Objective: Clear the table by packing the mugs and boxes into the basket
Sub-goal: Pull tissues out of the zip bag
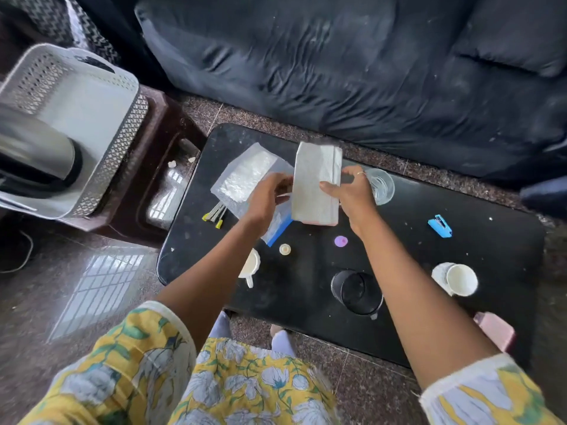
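A white box (pixel 314 185) is held above the black table (pixel 306 302). My right hand (pixel 352 191) grips its right edge and my left hand (pixel 270 194) holds its left edge. Under my left hand lies a clear plastic box (pixel 245 176) with a blue corner. A white mug (pixel 250 266) sits partly hidden by my left forearm. Near the front edge stands a black mug (pixel 357 292), and a second white mug (pixel 458 279) is at the right. The white perforated basket (pixel 122 142) stands to the left on a brown stool, with a steel kettle (pixel 36 157) inside.
A clear glass (pixel 380 185) stands behind my right hand. A blue stapler (pixel 440 226), a purple lid (pixel 340 241), a small cream cap (pixel 284 249) and yellow-tipped metal pieces (pixel 214 213) lie on the table. A pink box (pixel 494 331) sits at the front right edge. A dark sofa (pixel 368 72) is behind.
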